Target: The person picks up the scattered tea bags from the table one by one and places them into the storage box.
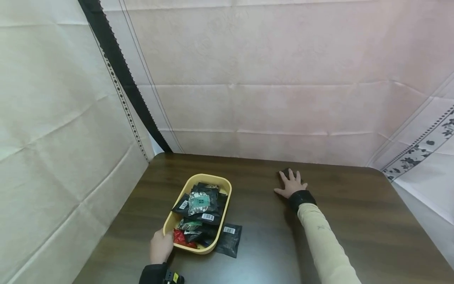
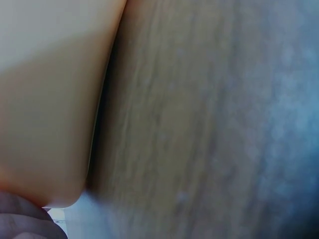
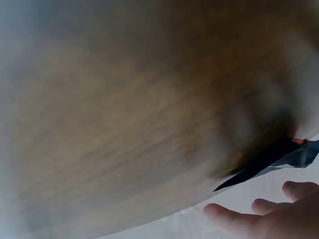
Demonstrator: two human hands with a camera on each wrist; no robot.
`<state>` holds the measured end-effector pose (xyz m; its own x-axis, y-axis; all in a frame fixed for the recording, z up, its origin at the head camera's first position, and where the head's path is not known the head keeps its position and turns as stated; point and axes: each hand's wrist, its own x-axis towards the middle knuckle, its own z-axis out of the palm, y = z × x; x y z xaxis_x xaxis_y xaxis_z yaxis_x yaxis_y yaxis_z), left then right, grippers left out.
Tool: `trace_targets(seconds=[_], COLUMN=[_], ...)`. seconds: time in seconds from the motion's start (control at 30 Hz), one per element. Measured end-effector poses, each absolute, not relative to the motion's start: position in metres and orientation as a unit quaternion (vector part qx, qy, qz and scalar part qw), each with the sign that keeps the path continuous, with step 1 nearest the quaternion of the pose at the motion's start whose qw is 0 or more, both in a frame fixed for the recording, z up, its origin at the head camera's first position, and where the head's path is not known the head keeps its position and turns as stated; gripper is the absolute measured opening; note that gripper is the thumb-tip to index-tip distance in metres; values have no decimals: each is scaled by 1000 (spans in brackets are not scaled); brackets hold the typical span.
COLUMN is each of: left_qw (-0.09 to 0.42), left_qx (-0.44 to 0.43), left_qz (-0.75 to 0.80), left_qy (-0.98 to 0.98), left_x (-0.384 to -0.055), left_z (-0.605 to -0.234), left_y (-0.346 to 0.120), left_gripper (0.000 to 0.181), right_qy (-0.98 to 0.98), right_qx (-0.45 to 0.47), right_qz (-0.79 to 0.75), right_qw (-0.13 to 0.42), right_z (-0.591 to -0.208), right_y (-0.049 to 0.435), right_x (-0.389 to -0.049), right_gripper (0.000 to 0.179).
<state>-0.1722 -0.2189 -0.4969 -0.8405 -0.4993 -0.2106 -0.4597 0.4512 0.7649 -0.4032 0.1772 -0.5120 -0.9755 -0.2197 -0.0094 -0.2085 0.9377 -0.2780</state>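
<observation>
A yellow plastic basket (image 1: 227,183) stands on the table, filled with several dark packets (image 1: 203,201) and one red packet (image 1: 184,238). My left hand (image 1: 161,246) grips the basket's near left corner. In the left wrist view, the fingers (image 2: 27,221) curl at the corner below the basket wall (image 2: 45,129). Near the table's far edge, my right hand (image 1: 292,184) spreads its fingers over a dark packet (image 1: 285,172), mostly hidden beneath them. The right wrist view shows that black packet (image 3: 264,164) close to the outstretched fingers (image 3: 229,216).
Another black packet (image 1: 229,240) with a white label lies on the table (image 1: 262,240), right against the basket's near right side. Pale cloth (image 1: 269,86) hangs behind the table's far edge, and more cloth (image 1: 60,138) hangs along the left side.
</observation>
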Motion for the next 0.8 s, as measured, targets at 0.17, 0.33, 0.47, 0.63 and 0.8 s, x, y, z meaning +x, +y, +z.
trace_targets(seconds=[0.17, 0.33, 0.47, 0.63, 0.8], left_qw=[29, 32, 20, 26, 45], left_qx=[283, 284, 289, 286, 281], left_qz=[-441, -446, -453, -454, -446], left_qy=[-851, -848, -843, -843, -849], left_x=[-172, -172, -171, -172, -174], left_z=[-500, -502, -503, -503, -502], left_y=[-218, -217, -213, -213, -219], left_gripper=[37, 37, 37, 38, 38], right_qy=[981, 979, 980, 985, 985], right_qx=[-102, -98, -86, -82, -87], right_qz=[-162, -174, -169, -138, -150], right_qw=[32, 50, 65, 55, 26], right_z=[-515, -514, -511, -505, -502], right_y=[180, 181, 184, 179, 167], right_x=[-417, -428, -426, -421, -423], right_gripper=[80, 80, 76, 51, 28])
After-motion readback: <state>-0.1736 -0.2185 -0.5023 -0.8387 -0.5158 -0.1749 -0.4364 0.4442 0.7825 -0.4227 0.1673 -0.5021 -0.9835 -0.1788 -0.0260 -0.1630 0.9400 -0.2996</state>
